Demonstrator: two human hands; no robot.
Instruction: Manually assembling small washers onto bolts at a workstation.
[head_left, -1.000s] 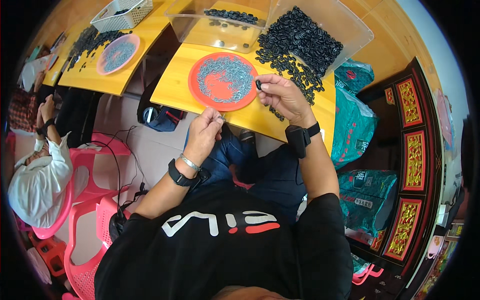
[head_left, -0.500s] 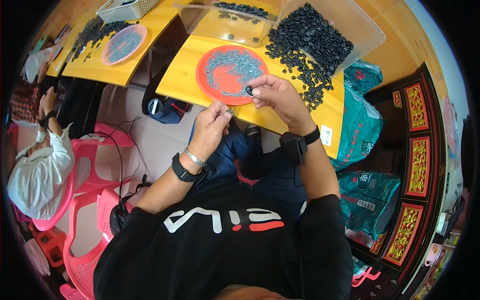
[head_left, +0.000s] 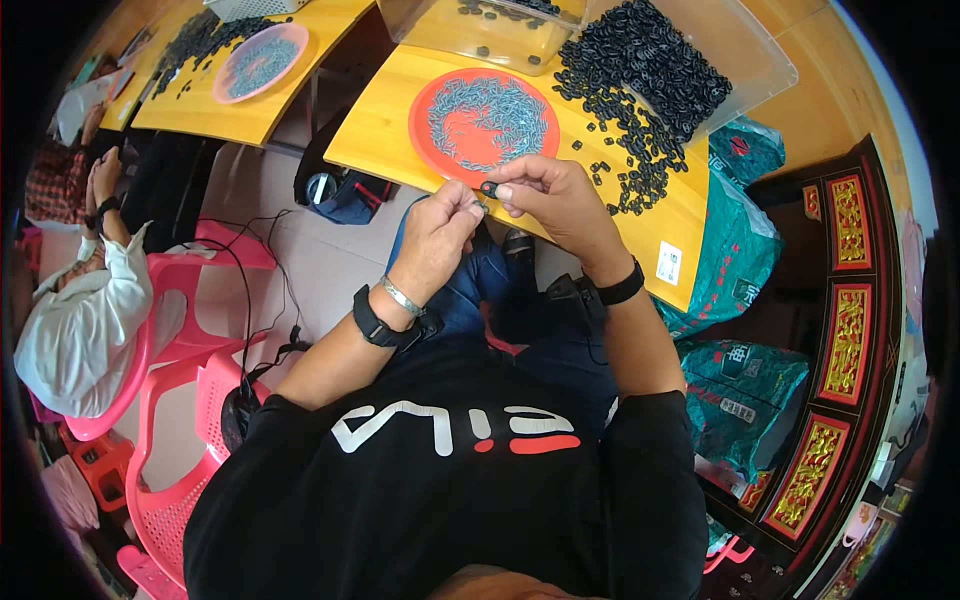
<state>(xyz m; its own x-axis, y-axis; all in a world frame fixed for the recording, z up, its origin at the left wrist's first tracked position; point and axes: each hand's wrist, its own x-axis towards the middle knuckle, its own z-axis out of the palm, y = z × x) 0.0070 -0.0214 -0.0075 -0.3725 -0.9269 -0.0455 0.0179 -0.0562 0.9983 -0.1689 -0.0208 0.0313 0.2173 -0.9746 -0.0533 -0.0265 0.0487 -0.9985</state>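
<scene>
Black piece (head_left: 489,188) was brought nearer left hand (head_left: 437,228) by right hand (head_left: 555,200); piece gripped right, metal pin (head_left: 486,208) apparently pinched left. Joining judged underway; fine alignment was needed.

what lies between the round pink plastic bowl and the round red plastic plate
Bare edges of two yellow wooden tables and the gap separating them, in the head view.
</scene>
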